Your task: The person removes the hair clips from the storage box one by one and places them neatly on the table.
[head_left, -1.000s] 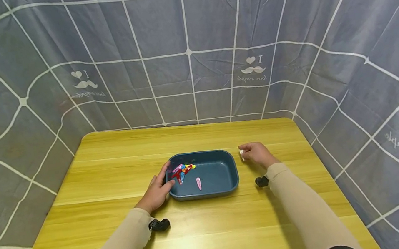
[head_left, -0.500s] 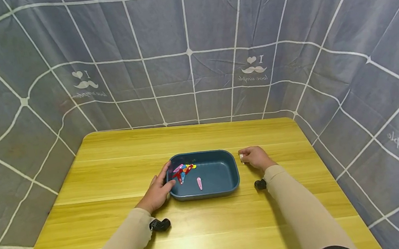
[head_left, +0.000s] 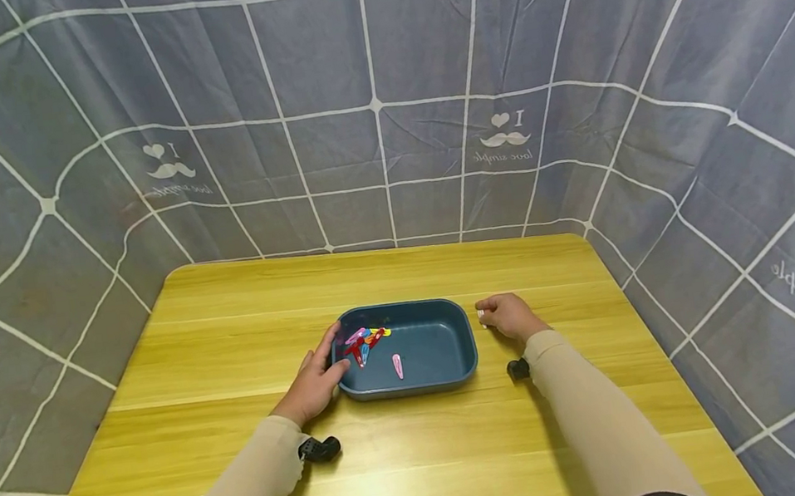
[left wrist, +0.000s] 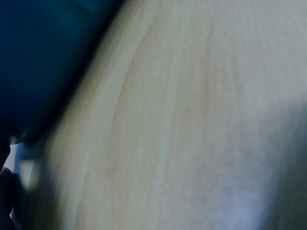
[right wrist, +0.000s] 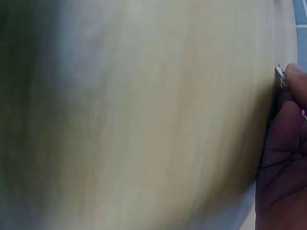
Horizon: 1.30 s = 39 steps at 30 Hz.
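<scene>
Several colourful snap hair clips, red, blue, pink and yellow, lie heaped at the left end of a dark blue rectangular tray. A single pink hair clip lies apart near the tray's front. My left hand rests against the tray's left side, fingers extended along the rim and thumb at the front-left edge. Right of the tray, my right hand pinches a small whitish piece close to the table. In the right wrist view the small piece looks silvery between thumb and finger; its kind is unclear.
Everything stands on a yellow wood-grain table. A grey curtain with white grid lines hangs around its back and sides. Black wrist cameras sit at both cuffs. The left wrist view shows mostly blurred tabletop and the tray's side.
My right hand has shifted slightly left and toward me with the whitish piece, then stayed nearly still. The left hand, tray and hair clips look unchanged.
</scene>
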{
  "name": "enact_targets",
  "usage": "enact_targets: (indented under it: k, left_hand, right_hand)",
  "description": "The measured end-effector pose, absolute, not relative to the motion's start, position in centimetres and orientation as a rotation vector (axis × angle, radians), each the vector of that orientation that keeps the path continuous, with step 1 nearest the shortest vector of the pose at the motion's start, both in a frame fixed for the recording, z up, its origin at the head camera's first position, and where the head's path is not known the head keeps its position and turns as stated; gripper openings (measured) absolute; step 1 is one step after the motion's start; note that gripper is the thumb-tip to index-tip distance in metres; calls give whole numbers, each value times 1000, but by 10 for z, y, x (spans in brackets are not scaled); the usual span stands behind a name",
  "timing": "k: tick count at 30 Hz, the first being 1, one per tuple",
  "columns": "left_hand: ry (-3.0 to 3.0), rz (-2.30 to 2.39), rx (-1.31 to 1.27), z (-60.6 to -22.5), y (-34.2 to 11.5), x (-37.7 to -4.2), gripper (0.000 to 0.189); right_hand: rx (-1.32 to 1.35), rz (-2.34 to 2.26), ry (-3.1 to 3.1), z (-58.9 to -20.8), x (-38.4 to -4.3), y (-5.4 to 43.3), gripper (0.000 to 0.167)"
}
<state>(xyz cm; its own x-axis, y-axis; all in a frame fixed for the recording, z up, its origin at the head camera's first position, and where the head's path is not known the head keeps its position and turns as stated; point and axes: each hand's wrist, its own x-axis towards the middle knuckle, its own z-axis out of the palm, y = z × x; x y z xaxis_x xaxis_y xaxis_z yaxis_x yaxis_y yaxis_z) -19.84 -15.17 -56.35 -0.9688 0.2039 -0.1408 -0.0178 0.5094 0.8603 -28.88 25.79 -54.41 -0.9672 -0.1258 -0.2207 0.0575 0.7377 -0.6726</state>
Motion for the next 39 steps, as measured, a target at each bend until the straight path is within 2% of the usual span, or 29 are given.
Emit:
enact_targets:
  k: [39]
  left_hand:
    - [2530,1456,155,-561,-150,-196,71]
  right_hand:
    - [-36,-1056,2722,-547,-285,259,36]
